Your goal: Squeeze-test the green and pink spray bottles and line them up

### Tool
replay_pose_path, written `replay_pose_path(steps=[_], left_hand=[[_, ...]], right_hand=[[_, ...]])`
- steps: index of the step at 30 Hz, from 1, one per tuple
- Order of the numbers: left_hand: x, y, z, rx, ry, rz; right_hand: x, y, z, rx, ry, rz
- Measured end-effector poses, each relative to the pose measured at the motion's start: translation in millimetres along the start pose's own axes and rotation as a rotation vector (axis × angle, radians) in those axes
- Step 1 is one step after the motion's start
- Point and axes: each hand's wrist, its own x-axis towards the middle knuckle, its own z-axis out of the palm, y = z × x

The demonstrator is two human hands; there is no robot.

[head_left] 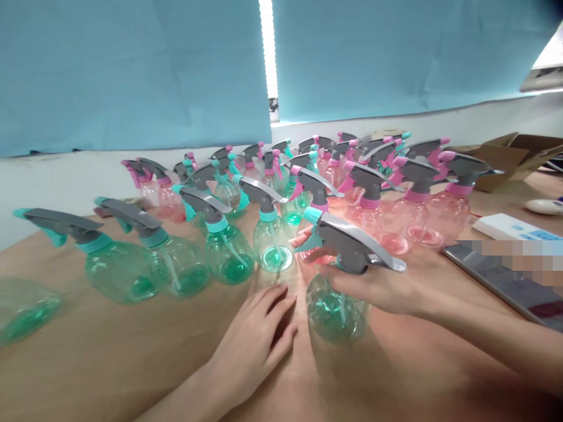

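My right hand (369, 284) is closed around the neck of a green spray bottle (336, 313), just under its grey and teal trigger head. The bottle stands a little tilted in front of me, and part of its collar is hidden by my fingers. My left hand (259, 328) rests on the table to the left of that bottle, fingers stretched out and loosely apart, holding nothing. Just beyond its fingertips stands another green spray bottle (273, 246) with a teal collar. A darker green spray bottle (229, 258) is beside it.
Pink spray bottles (448, 205) crowd the back right, with more behind. Green spray bottles (116, 266) line the left, and a headless-looking green bottle body (26, 308) is cut off there. A phone (497, 281), a white box (510, 227) and an open carton (514, 155) lie right.
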Motion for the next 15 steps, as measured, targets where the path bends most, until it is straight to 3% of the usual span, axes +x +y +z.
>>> replay_pose_path(steps=[15], left_hand=[[-0.1,0.3,-0.3,0.017,-0.012,0.008]], right_hand=[[-3.8,3.1,-4.2,0.007,-0.068,0.048]])
